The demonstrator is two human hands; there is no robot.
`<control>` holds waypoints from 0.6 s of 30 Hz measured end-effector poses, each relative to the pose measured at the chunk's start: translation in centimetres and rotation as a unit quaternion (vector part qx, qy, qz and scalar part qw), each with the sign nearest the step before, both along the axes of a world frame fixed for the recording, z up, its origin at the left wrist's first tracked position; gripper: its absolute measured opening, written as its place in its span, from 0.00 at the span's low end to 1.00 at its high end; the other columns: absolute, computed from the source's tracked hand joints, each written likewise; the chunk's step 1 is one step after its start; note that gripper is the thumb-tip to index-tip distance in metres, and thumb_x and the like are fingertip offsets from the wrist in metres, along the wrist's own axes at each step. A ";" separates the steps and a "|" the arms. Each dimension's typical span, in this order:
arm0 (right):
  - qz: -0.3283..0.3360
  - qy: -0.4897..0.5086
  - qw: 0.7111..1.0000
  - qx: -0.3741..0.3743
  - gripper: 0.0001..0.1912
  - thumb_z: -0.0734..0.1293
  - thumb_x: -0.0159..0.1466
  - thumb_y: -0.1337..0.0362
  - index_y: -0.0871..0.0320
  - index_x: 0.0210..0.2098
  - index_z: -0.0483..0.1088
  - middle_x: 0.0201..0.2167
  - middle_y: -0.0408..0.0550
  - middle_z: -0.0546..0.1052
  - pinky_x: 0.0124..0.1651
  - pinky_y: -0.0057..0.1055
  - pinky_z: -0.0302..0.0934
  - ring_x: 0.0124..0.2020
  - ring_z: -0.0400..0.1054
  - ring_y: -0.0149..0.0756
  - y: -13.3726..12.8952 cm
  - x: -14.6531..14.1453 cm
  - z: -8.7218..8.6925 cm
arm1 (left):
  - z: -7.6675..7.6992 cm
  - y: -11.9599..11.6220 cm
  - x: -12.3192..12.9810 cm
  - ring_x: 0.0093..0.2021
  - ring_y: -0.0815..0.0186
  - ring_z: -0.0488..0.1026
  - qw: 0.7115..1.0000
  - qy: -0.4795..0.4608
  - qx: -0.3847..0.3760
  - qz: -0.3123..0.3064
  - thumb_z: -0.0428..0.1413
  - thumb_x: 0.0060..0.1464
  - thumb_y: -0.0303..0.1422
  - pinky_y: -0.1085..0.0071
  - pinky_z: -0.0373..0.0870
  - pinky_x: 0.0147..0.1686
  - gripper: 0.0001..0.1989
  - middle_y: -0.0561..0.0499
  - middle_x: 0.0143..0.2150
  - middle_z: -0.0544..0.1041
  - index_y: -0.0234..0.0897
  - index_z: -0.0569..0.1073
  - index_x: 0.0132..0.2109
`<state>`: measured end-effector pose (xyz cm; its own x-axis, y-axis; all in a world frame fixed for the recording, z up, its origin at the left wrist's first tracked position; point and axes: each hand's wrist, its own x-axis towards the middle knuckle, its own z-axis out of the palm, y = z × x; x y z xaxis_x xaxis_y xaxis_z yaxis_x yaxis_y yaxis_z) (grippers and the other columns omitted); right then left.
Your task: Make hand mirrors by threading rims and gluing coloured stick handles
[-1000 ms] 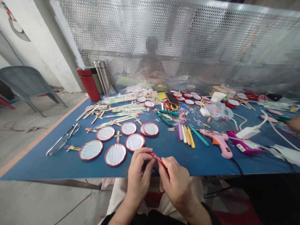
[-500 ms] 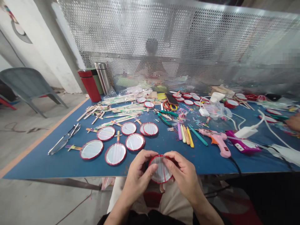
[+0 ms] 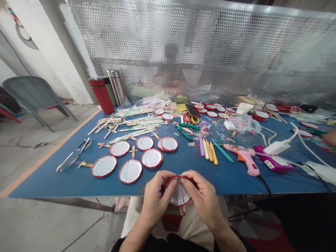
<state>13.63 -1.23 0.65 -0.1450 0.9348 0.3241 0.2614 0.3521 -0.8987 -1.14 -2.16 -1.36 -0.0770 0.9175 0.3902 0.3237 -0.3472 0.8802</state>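
A round red-rimmed disc [image 3: 180,196] with a pale, clear-looking face is held at the table's front edge, above my lap. My left hand [image 3: 159,190] grips its left side, thumb on the face near the top. On the right side my right hand [image 3: 201,189] grips it the same way, and both thumbs nearly meet at the upper rim. A stick end shows below the disc. Similar discs lie on the blue table, one with a stick handle [image 3: 130,171], another at the left [image 3: 104,166].
Eyeglasses [image 3: 74,155] lie at left. Wooden sticks [image 3: 144,122], green-handled pliers [image 3: 185,133], markers [image 3: 210,152] and a pink glue gun [image 3: 244,155] with a cord lie ahead and right. Bottles [image 3: 101,95] stand behind. Another person's hand [image 3: 330,137] is at far right.
Both thumbs have moved up toward the disc's top rim and closer together. The view has shifted slightly.
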 end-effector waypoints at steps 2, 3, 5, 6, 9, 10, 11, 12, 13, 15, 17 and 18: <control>-0.011 -0.003 1.000 0.008 0.09 0.62 0.65 0.63 0.58 0.32 0.71 0.25 0.42 0.73 0.28 0.21 0.61 0.26 0.66 0.29 0.1 0.0 -0.2 | -0.3 0.1 0.2 0.26 0.69 0.74 0.999 -0.018 -0.018 0.023 0.57 0.54 0.31 0.75 0.70 0.28 0.03 0.52 0.29 0.79 0.38 0.74 0.37; -0.015 -0.004 1.000 0.013 0.09 0.62 0.65 0.63 0.58 0.32 0.72 0.26 0.42 0.73 0.29 0.21 0.62 0.26 0.67 0.29 0.1 0.0 -0.2 | -0.4 0.1 0.3 0.26 0.69 0.73 0.999 -0.033 -0.028 0.033 0.57 0.54 0.32 0.75 0.70 0.27 0.04 0.52 0.29 0.78 0.38 0.73 0.37; -0.021 -0.005 1.000 0.022 0.08 0.62 0.65 0.64 0.58 0.32 0.72 0.26 0.42 0.74 0.31 0.20 0.62 0.27 0.68 0.29 0.2 -0.1 -0.3 | -0.4 0.2 0.3 0.26 0.69 0.72 0.997 -0.057 -0.052 0.027 0.57 0.54 0.33 0.75 0.69 0.27 0.04 0.52 0.28 0.77 0.37 0.73 0.36; -0.023 -0.004 0.999 0.027 0.08 0.62 0.65 0.64 0.58 0.32 0.72 0.26 0.42 0.74 0.32 0.20 0.63 0.28 0.68 0.29 0.2 -0.1 -0.3 | -0.3 0.3 0.3 0.24 0.70 0.70 0.996 -0.065 -0.064 0.013 0.57 0.54 0.33 0.76 0.67 0.26 0.04 0.54 0.26 0.75 0.37 0.72 0.36; -0.024 -0.003 0.999 0.032 0.08 0.62 0.66 0.65 0.58 0.33 0.72 0.27 0.41 0.74 0.32 0.20 0.62 0.28 0.68 0.29 0.2 -0.2 -0.2 | 0.4 0.4 0.0 0.22 0.72 0.65 0.991 -0.089 -0.091 -0.042 0.56 0.53 0.32 0.78 0.63 0.22 0.03 0.57 0.23 0.70 0.37 0.70 0.36; -0.024 -0.003 0.999 0.033 0.09 0.61 0.66 0.65 0.58 0.32 0.71 0.26 0.41 0.74 0.31 0.20 0.62 0.27 0.68 0.28 0.1 -0.2 -0.2 | 0.7 0.4 -0.1 0.21 0.73 0.63 0.989 -0.098 -0.094 -0.056 0.56 0.53 0.31 0.78 0.62 0.22 0.03 0.57 0.23 0.69 0.37 0.70 0.35; -0.024 -0.004 0.999 0.036 0.09 0.61 0.66 0.65 0.58 0.32 0.71 0.26 0.41 0.74 0.31 0.20 0.62 0.27 0.68 0.28 0.1 -0.3 -0.1 | 0.8 0.4 -0.2 0.21 0.73 0.63 0.988 -0.105 -0.096 -0.066 0.56 0.52 0.31 0.78 0.61 0.22 0.03 0.58 0.23 0.68 0.37 0.69 0.35; -0.023 -0.004 0.999 0.040 0.09 0.61 0.66 0.65 0.58 0.32 0.71 0.26 0.41 0.74 0.31 0.20 0.62 0.27 0.68 0.29 0.1 -0.3 -0.1 | 0.9 0.4 -0.3 0.22 0.73 0.62 0.987 -0.110 -0.097 -0.073 0.56 0.52 0.31 0.79 0.60 0.22 0.03 0.58 0.23 0.67 0.37 0.69 0.35; -0.022 -0.003 0.999 0.045 0.09 0.61 0.66 0.65 0.58 0.32 0.71 0.26 0.41 0.74 0.31 0.21 0.62 0.27 0.68 0.29 0.1 -0.4 -0.2 | 0.9 0.3 -0.4 0.22 0.74 0.61 0.986 -0.114 -0.096 -0.077 0.56 0.52 0.30 0.79 0.60 0.22 0.03 0.58 0.23 0.67 0.37 0.68 0.34; -0.020 0.002 0.999 0.051 0.09 0.61 0.66 0.65 0.58 0.31 0.71 0.26 0.42 0.73 0.32 0.21 0.63 0.27 0.68 0.30 0.0 -0.5 -0.3 | 0.7 0.3 -0.5 0.21 0.74 0.59 0.984 -0.119 -0.099 -0.083 0.56 0.51 0.31 0.79 0.58 0.21 0.04 0.59 0.22 0.65 0.37 0.67 0.33; -0.018 0.006 0.999 0.051 0.09 0.61 0.66 0.65 0.57 0.31 0.70 0.25 0.42 0.72 0.32 0.22 0.63 0.27 0.67 0.30 0.0 -0.5 -0.4 | 0.5 0.2 -0.6 0.21 0.74 0.57 0.981 -0.124 -0.115 -0.093 0.57 0.50 0.32 0.79 0.56 0.21 0.06 0.60 0.21 0.63 0.37 0.66 0.32; -0.019 0.007 0.998 0.052 0.09 0.61 0.66 0.65 0.57 0.31 0.70 0.25 0.42 0.72 0.32 0.22 0.63 0.27 0.67 0.30 0.0 -0.5 -0.4 | 0.4 0.2 -0.6 0.21 0.75 0.56 0.979 -0.129 -0.125 -0.102 0.58 0.50 0.32 0.79 0.55 0.20 0.08 0.61 0.21 0.62 0.37 0.65 0.31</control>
<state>13.12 -1.20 0.23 -0.1055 0.9005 0.4220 0.2640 0.4345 -0.8611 -1.74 -1.97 -1.01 0.0504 0.9883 0.1442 0.0264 -0.1456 0.9890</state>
